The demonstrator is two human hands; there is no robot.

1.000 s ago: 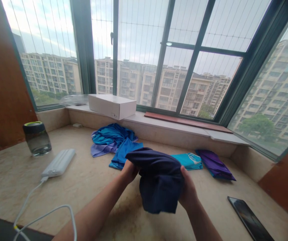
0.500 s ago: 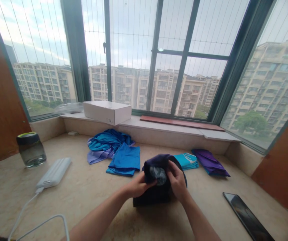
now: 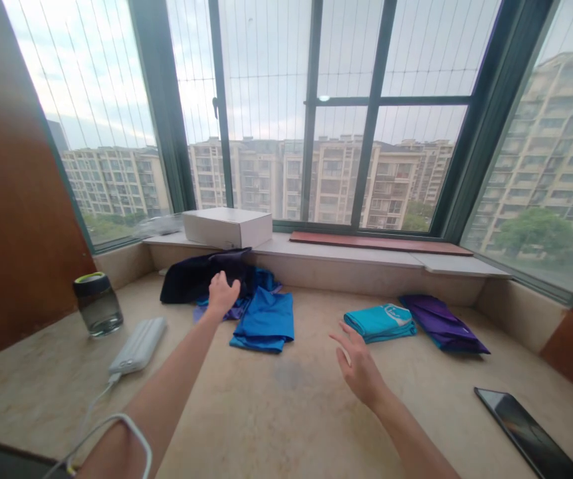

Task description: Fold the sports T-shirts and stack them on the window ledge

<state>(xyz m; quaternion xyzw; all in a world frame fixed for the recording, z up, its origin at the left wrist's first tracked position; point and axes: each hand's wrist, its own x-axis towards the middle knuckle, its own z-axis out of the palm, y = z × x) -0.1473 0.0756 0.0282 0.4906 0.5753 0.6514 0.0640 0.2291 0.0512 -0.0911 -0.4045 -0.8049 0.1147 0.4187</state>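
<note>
My left hand (image 3: 223,294) is stretched out to the far left, its fingers loosely apart at the edge of a dark navy garment (image 3: 191,276). That garment lies spread over a heap of blue and lilac clothes (image 3: 265,318) below the sill. My right hand (image 3: 359,367) hovers open over the bare stone counter (image 3: 286,412), fingers spread and holding nothing. A folded turquoise garment (image 3: 380,321) and a folded purple one (image 3: 443,324) lie just beyond it, to the right.
A white box (image 3: 227,227) sits on the window sill. A glass jar with a green-rimmed lid (image 3: 96,304) and a white power bank (image 3: 138,343) with its cable stand at left. A black phone (image 3: 528,432) lies at the near right.
The navy garment, bundled between both hands in front of me, has gone to the far-left heap with my left hand. My right hand has let go and opened.
</note>
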